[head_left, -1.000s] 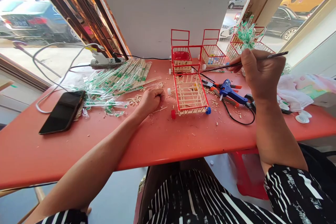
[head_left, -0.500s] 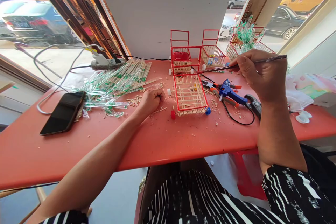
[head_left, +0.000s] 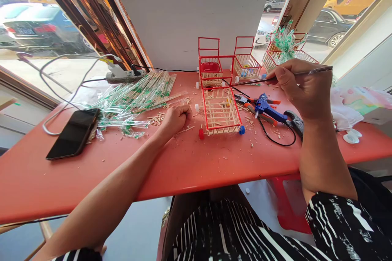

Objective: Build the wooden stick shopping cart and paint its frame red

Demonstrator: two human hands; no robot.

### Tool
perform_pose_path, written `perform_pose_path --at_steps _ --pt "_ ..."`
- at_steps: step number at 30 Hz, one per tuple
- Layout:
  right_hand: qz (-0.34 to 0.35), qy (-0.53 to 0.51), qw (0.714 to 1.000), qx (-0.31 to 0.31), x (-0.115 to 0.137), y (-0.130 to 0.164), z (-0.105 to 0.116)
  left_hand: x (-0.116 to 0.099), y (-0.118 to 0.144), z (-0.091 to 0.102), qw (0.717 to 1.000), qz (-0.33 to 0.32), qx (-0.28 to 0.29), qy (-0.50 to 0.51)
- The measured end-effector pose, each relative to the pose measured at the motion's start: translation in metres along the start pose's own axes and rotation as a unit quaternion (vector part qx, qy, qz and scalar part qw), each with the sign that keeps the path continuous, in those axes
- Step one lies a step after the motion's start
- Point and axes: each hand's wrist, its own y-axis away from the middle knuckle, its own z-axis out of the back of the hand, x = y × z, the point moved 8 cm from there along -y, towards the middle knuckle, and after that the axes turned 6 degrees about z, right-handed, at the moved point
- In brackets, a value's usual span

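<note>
Desk (head_left: 92,179), red-orange, runs the full width of the view; every place below is given relative to the small cart (head_left: 221,111) that lies on its back near the desk's middle. Cart: pale stick basket in a red frame, a red and a blue wheel at the near end, long axis running away from the person.

Beyond the cart, more finished carts (head_left: 211,65) stand upright against the white wall. Left of the cart, a spread of chopsticks in clear green-printed wrappers (head_left: 137,91); further left, a dark phone (head_left: 73,133) face up. Right of the cart and near it, a blue glue gun (head_left: 269,108) with a black cord, and pliers just beside it.

Right hand (head_left: 301,89) is raised above the desk, right of the cart and beyond the glue gun. Its fingers are closed in a pen-like pinch on a thin dark brush (head_left: 275,76). Brush axis is nearly level; the tip points left and meets the cart's far red rail, the tail points right past the knuckles. Wrist is bent, forearm rising steeply from the desk edge.

Left hand (head_left: 176,117) rests on the desk just left of the cart, not touching it, curled into a loose fist; whether it holds anything cannot be told. It is the nearer hand to the basket.
</note>
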Motion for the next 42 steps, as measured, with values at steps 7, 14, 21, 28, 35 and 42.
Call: perform_pose_path --at_steps 7,14,21,28,35,42 --pt "-0.008 -0.009 1.000 -0.012 0.000 0.000 0.002 0.001 0.001 0.000 1.000 -0.001 0.007 0.001" --pt "-0.035 -0.002 0.999 -0.015 0.001 -0.001 -0.001 0.001 0.001 0.000 1.000 0.006 0.008 0.009" --pt "-0.029 0.009 0.999 -0.014 0.000 0.000 -0.003 0.000 0.001 0.000 1.000 0.019 0.004 0.005" --pt "-0.027 -0.020 0.999 -0.039 -0.006 0.001 -0.001 -0.001 0.002 0.001 1.000 0.009 0.003 -0.001" --pt "-0.044 -0.055 0.997 -0.023 -0.008 -0.001 -0.006 -0.002 0.003 0.000 1.000 -0.004 0.006 0.005" --pt "-0.029 -0.003 0.999 -0.017 -0.007 -0.002 0.000 0.000 0.002 0.001 1.000 -0.001 0.003 0.004"
